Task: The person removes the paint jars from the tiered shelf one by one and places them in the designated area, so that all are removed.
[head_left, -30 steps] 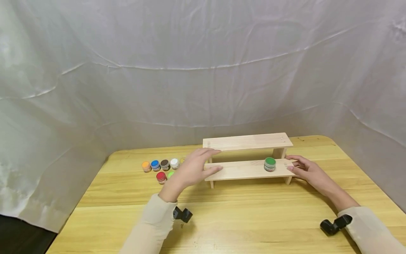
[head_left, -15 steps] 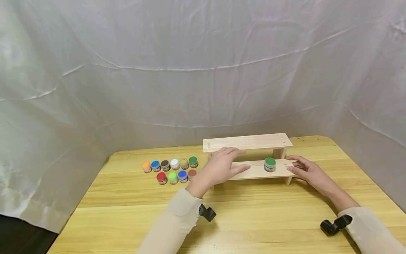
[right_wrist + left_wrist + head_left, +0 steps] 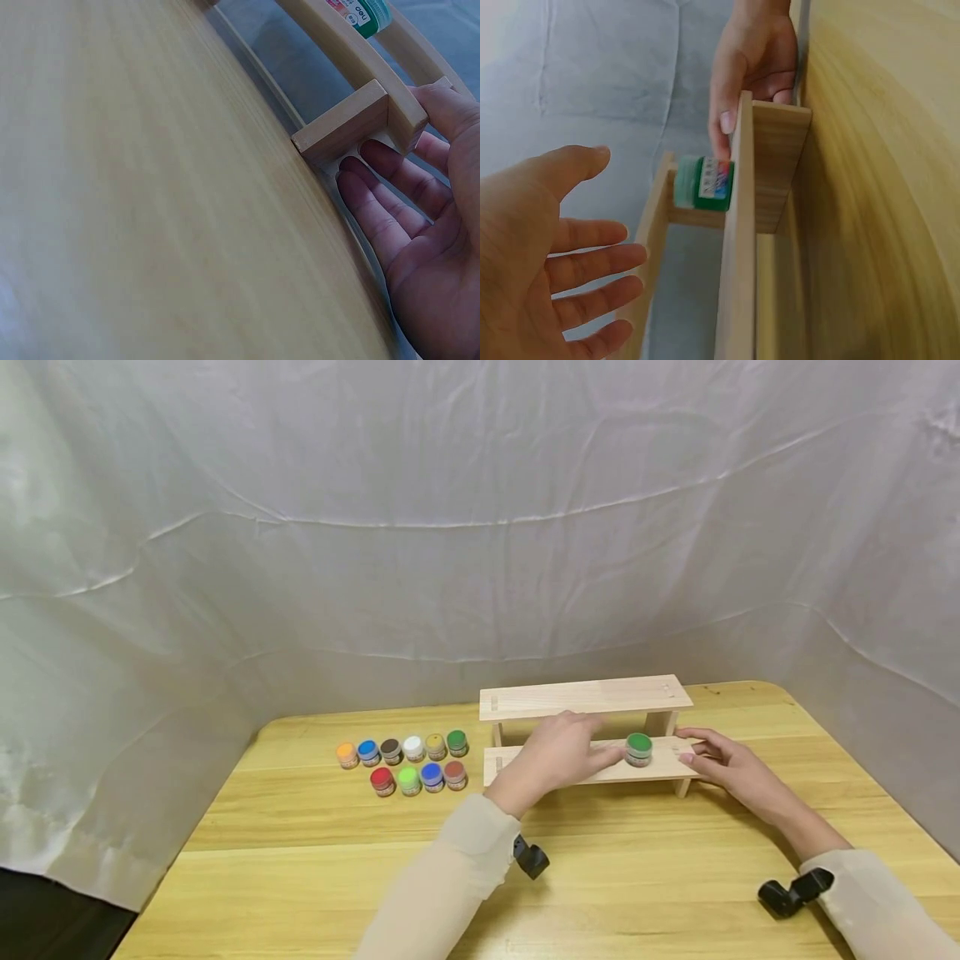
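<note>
A small paint jar with a green lid (image 3: 639,750) stands upright on the lower board of a two-tier wooden shelf (image 3: 585,696). Just left of that jar is my left hand (image 3: 558,752), over the lower board with thumb and fingers spread. In the left wrist view a gap shows between the fingers (image 3: 604,259) and the jar, and nothing is in the palm. My right hand (image 3: 738,772) holds the right end of the shelf. The right wrist view has its thumb (image 3: 442,105) over the end of the lower board and its other fingers bent below, beside the leg.
Left of the shelf, several paint jars stand on the wooden table (image 3: 300,827) in two rows, among them an orange one (image 3: 347,755), a red one (image 3: 382,781) and another green one (image 3: 457,743). A grey cloth (image 3: 450,568) hangs behind the table.
My left hand has moved right from near the loose jars, along the lower board, up to the green-lidded jar. The right hand, shelf and that jar have stayed in place.
</note>
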Demonstrator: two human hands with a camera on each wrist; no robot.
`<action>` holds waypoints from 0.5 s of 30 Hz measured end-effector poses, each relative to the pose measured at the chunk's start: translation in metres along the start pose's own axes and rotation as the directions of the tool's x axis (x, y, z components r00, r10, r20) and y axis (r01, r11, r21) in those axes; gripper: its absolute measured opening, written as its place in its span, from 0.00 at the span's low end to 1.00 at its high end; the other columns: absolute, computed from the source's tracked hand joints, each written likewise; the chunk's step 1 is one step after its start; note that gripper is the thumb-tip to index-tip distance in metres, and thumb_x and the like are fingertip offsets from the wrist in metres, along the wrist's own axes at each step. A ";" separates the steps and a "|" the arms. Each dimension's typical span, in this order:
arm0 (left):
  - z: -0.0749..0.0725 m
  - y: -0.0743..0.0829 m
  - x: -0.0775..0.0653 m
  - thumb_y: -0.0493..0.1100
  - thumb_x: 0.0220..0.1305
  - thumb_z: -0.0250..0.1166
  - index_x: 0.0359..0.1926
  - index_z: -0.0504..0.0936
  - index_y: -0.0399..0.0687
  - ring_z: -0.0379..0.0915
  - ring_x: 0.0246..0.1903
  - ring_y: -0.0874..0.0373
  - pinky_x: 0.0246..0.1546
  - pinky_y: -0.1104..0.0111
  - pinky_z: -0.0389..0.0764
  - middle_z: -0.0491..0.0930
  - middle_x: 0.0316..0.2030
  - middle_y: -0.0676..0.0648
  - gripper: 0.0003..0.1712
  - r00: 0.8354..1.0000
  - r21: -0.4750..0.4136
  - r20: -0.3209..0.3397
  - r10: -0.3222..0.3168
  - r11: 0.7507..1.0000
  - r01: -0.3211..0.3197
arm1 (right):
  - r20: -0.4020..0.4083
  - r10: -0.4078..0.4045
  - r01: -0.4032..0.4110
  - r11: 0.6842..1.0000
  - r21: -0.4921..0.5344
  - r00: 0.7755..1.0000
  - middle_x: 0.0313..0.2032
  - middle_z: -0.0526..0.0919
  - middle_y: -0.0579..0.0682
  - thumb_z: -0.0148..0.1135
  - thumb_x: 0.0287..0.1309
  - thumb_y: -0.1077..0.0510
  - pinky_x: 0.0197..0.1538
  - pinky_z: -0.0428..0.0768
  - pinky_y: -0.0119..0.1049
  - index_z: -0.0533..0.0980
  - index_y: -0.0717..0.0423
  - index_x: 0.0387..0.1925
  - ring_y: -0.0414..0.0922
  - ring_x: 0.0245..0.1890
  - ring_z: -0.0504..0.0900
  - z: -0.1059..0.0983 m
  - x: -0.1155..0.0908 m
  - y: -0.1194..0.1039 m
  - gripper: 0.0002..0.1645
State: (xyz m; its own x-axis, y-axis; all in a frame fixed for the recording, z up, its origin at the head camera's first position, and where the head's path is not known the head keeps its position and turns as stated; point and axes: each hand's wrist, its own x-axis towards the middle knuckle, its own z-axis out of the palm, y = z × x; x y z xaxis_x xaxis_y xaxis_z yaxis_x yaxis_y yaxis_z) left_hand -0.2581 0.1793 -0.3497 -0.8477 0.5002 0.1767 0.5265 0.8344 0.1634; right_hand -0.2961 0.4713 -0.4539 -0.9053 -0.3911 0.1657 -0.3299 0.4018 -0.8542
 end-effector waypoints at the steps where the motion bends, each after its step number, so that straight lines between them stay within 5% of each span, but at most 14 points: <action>1: 0.002 0.002 0.003 0.69 0.69 0.49 0.60 0.79 0.55 0.79 0.47 0.59 0.48 0.66 0.78 0.83 0.50 0.56 0.33 1.000 0.016 0.000 0.001 1.000 -0.001 | 0.001 0.001 -0.001 1.000 -0.002 1.000 0.44 0.79 0.58 0.57 0.70 0.53 0.42 0.77 0.26 0.65 0.60 0.66 0.37 0.40 0.80 0.000 0.000 0.000 0.29; 8: 0.012 0.015 0.022 0.69 0.69 0.48 0.46 0.82 0.60 0.75 0.32 0.65 0.32 0.73 0.75 0.81 0.36 0.61 0.26 0.999 0.129 0.038 0.000 0.992 -0.005 | 0.008 0.005 -0.005 1.000 0.008 1.000 0.45 0.79 0.59 0.57 0.70 0.54 0.42 0.78 0.26 0.64 0.60 0.67 0.37 0.40 0.80 -0.001 0.000 0.000 0.29; 12: 0.018 0.023 0.031 0.68 0.69 0.49 0.34 0.76 0.61 0.63 0.20 0.66 0.19 0.74 0.63 0.67 0.20 0.59 0.22 0.998 0.163 0.058 -0.006 0.987 -0.004 | 0.017 -0.002 0.001 1.000 0.030 1.000 0.45 0.79 0.58 0.56 0.71 0.55 0.42 0.78 0.26 0.64 0.61 0.67 0.38 0.40 0.81 -0.001 0.000 0.001 0.28; 15: 0.022 0.028 0.035 0.68 0.69 0.50 0.37 0.76 0.61 0.60 0.18 0.66 0.17 0.74 0.60 0.63 0.18 0.59 0.20 0.998 0.190 0.058 -0.013 0.982 0.001 | 0.018 -0.006 0.005 0.999 0.033 1.000 0.44 0.80 0.58 0.56 0.71 0.55 0.42 0.78 0.26 0.64 0.61 0.67 0.38 0.40 0.81 -0.002 0.000 0.001 0.28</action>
State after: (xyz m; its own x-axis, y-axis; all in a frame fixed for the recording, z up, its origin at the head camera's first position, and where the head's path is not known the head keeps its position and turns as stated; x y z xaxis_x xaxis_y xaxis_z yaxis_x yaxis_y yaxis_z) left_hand -0.2742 0.2256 -0.3601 -0.8567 0.5022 0.1176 0.5032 0.8639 -0.0235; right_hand -0.2968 0.4731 -0.4536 -0.8984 -0.4084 0.1616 -0.3254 0.3719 -0.8693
